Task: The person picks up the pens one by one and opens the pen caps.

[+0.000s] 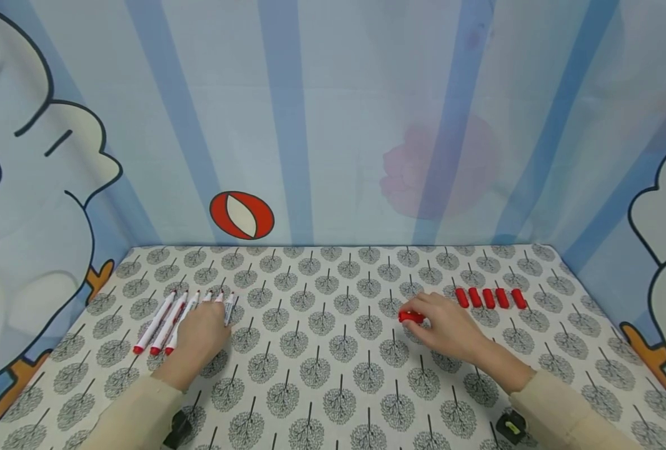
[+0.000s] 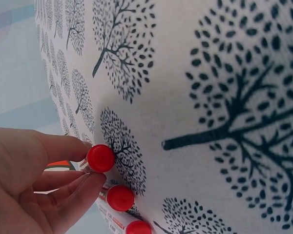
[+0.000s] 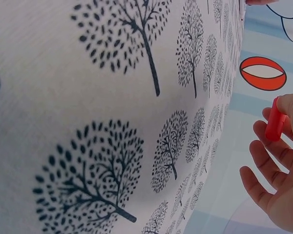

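My left hand (image 1: 202, 334) is over a row of white markers (image 1: 154, 323) with red ends. Between thumb and fingers, close to its round red end (image 2: 101, 158), it pinches one marker; most of that barrel is hidden behind the hand. The red ends of other markers (image 2: 120, 198) show just below it in the left wrist view. Off to the right, my right hand (image 1: 444, 324) pinches a small red marker cap (image 3: 275, 120) with thumb and index finger, the other fingers spread loosely. In the head view this cap is held above the cloth, lying sideways.
Several red caps (image 1: 488, 299) lie in a row beyond my right hand. A white cloth (image 1: 333, 375) with grey tree prints covers the table. Behind its far edge hangs a striped blue curtain (image 1: 344, 125) with cartoon figures and a red ball print.
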Tool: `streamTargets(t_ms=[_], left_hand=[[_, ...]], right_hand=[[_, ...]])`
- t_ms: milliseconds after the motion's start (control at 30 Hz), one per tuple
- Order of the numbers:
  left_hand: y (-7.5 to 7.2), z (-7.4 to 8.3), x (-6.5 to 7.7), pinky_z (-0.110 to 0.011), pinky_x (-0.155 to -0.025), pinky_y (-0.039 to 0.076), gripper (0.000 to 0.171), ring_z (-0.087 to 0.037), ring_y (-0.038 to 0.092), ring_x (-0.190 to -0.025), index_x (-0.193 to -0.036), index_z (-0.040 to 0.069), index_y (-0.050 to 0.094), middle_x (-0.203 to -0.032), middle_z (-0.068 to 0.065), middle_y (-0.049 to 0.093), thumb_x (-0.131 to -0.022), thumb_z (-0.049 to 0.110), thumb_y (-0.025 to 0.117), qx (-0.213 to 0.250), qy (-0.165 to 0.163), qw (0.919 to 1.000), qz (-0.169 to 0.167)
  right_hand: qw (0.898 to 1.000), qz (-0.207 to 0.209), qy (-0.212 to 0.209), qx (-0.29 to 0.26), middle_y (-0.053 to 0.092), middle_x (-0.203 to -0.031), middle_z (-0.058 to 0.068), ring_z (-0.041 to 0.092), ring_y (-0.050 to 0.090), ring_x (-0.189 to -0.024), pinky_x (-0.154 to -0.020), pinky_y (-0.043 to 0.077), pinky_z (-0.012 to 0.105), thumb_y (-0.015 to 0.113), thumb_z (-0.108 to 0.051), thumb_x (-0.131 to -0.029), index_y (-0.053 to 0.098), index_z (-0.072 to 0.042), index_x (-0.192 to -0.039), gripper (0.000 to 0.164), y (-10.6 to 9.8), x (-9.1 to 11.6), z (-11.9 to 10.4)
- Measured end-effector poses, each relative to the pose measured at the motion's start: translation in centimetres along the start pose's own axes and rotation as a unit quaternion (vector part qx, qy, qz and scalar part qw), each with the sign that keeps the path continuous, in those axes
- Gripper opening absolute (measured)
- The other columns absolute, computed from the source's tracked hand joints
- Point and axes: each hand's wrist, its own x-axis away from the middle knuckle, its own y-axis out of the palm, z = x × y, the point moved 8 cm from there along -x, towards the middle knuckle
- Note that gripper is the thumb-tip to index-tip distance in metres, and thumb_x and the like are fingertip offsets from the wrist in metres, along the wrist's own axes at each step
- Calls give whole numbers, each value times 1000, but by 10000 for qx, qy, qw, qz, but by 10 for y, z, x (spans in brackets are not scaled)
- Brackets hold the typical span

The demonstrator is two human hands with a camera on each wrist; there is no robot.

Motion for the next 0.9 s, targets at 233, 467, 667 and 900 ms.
streamTargets(t_ms=[233,467,667,900], left_hand=[[-1,0,2,-36,-44,45,15,-23,53,-53,-80,-5,59,-70,-15,59,-76,8,65,-76,15,10000,-43],[-1,0,0,-33,-43,44,13,-21,51,-52,-78,-3,59,-69,-12,58,-75,8,65,-38,15,10000,-62],[-4,-1,0,-35,-47,45,18,-22,52,-56,-85,-4,60,-75,-12,59,-76,11,67,-37,62,9999,-121],[-12,1,-1,-40,-54,50,31,-28,59,-65,-98,-5,63,-87,-17,63,-75,15,71,-183,205,9994,199]], right_hand=[[10000,-36,49,-4,59,-83,-10,6,54,-72,-61,44,20,69,-21,-80,68,-15,-99,20,0,1,1],[10000,-44,19,55,58,-82,-10,6,54,-72,-62,44,20,70,-21,-80,68,-15,-98,20,3,1,3],[9999,-45,100,29,60,-85,-8,7,55,-75,-63,44,21,69,-20,-80,68,-15,-98,19,1,1,3],[9998,95,174,50,59,-87,-6,9,51,-72,-57,40,19,70,-20,-79,70,-17,-96,17,-2,2,6]])
